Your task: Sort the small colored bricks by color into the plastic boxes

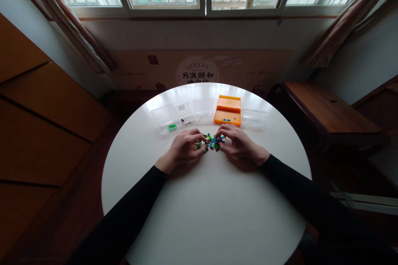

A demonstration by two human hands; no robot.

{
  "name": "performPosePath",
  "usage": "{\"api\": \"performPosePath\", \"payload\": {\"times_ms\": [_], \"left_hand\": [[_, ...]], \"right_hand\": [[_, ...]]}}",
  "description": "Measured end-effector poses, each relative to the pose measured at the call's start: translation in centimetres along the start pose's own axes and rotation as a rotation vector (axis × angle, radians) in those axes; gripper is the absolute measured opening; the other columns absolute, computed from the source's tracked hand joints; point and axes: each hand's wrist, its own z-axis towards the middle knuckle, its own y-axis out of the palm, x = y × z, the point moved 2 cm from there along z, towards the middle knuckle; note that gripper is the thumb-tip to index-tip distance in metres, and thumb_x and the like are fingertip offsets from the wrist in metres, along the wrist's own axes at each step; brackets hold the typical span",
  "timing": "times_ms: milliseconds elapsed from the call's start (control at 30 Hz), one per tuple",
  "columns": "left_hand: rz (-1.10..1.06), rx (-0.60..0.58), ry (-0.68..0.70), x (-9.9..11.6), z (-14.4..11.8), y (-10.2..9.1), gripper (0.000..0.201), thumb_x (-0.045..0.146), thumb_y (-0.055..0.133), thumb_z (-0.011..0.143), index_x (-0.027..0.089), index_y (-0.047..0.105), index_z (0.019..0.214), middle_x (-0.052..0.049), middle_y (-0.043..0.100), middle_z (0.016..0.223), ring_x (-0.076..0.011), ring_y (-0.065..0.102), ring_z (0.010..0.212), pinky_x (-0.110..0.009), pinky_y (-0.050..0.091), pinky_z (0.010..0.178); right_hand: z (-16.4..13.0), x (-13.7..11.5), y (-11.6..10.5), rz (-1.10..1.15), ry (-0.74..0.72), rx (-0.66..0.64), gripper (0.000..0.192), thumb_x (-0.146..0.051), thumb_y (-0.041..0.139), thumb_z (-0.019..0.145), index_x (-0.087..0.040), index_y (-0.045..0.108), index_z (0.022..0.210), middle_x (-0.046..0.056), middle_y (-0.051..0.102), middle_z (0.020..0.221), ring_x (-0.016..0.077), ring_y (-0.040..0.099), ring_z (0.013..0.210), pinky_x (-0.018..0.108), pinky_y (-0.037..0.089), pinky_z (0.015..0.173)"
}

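A loose pile of tiny multicoloured building bricks [212, 142] lies on the white round table [205, 207], mostly green, blue, yellow and dark red. From the left, my left hand [186, 147] curls its fingers and thumb around bricks at the pile's edge. My right hand [238, 143] does the same at the opposite side, its bent fingertips among blue and dark pieces. Exactly which bricks each hand pinches is too small to tell. Just behind the pile stands an open orange case [228, 109] with a few blue bricks in its near half.
Open clear plastic boxes line up beyond my hands: one with green bricks [163, 118], a small one with dark pieces [184, 113], one with tiny yellowish bits [203, 110], another right of the orange case [253, 118]. A wooden bench [329, 105] stands at right, beyond the table edge.
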Motion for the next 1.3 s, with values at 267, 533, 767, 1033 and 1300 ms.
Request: {"api": "performPosePath", "payload": {"times_ms": [267,533,767,1033,1300], "left_hand": [[-0.058,-0.097,0.044,0.4,0.1,-0.5,0.013,0.032,0.078,0.089,0.024,0.076,0.100,-0.006,0.075,0.103,-0.0215,0.071,0.087,-0.035,0.055,0.083],[-0.051,-0.141,0.049,0.2,-0.1,-0.7,0.016,0.029,0.079,0.086,0.025,0.075,0.100,-0.005,0.075,0.105,-0.0227,0.072,0.091,-0.036,0.055,0.086],[-0.053,-0.128,0.055,0.1,-0.1,-0.6,0.009,0.026,0.077,0.087,0.025,0.074,0.095,-0.004,0.075,0.100,-0.0210,0.071,0.088,-0.034,0.054,0.083],[-0.047,-0.105,0.064,0.1,-0.1,-0.5,0.006,0.024,0.076,0.088,0.024,0.074,0.093,-0.004,0.075,0.099,-0.0208,0.071,0.087,-0.033,0.054,0.082],[-0.054,-0.102,0.069,0.2,-0.1,-0.5,0.005,0.024,0.075,0.089,0.024,0.075,0.093,-0.004,0.075,0.098,-0.0207,0.071,0.086,-0.033,0.055,0.082]], "right_hand": [[-0.1,-0.3,-0.2,-0.013,-0.026,-0.058,0.018,-0.021,0.079,0.092,-0.025,0.070,0.106,0.007,0.073,0.113,0.0262,0.067,0.100,0.040,0.053,0.092],[-0.2,-0.3,-0.2,-0.011,-0.022,-0.060,0.022,-0.015,0.075,0.090,-0.025,0.069,0.108,0.007,0.072,0.113,0.0253,0.065,0.099,0.039,0.052,0.091],[-0.2,0.5,0.0,-0.065,0.015,-0.030,0.022,-0.015,0.073,0.086,-0.024,0.066,0.106,0.006,0.070,0.104,0.0244,0.063,0.091,0.037,0.049,0.084],[-0.2,0.8,0.2,-0.078,0.029,-0.021,0.010,-0.022,0.075,0.093,-0.024,0.069,0.100,0.005,0.070,0.101,0.0240,0.064,0.090,0.038,0.050,0.082],[-0.2,0.8,0.1,-0.049,0.043,-0.013,0.004,-0.020,0.073,0.098,-0.024,0.074,0.099,0.006,0.073,0.103,0.0231,0.067,0.092,0.038,0.053,0.084]]}}
